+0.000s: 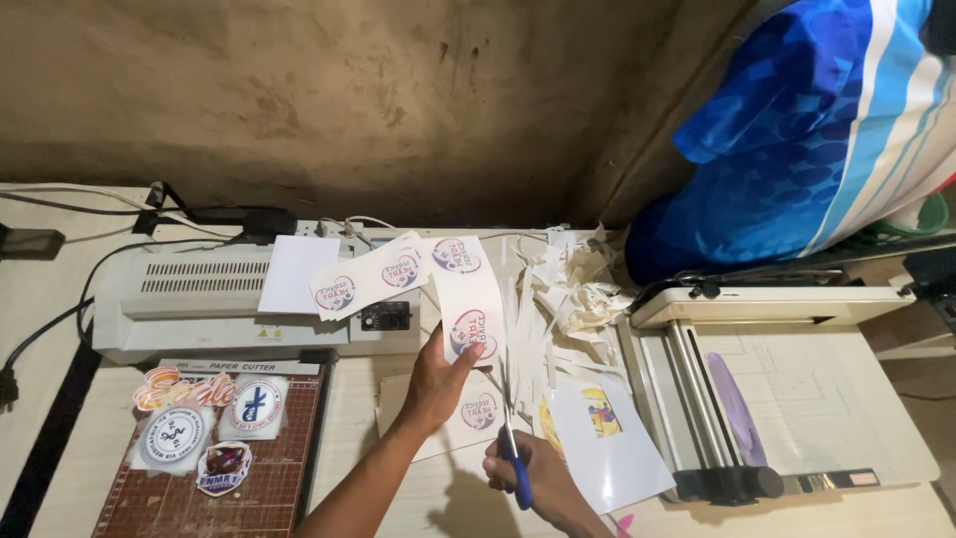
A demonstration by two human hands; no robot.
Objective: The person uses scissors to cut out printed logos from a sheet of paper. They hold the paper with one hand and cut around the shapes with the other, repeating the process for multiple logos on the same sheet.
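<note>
Two hands busy: we're cutting round stickers off a laminated strip.
We're pinching the strip (468, 299) in our left hand (438, 384), lifting it above the bench (418, 488), while our right hand (543, 478) is gripping blue-handled scissors (513, 443), blades pointing up at its lower edge. Next, we judge, calls for steering the blades around the printed circle, beside the scrap pile (568, 289).

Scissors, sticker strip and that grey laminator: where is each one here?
scissors (519, 476): head view, on the blue handle in the right hand.
sticker strip (470, 299): head view, on its white middle above the left hand.
laminator (204, 304): head view, on its grey top.
</note>
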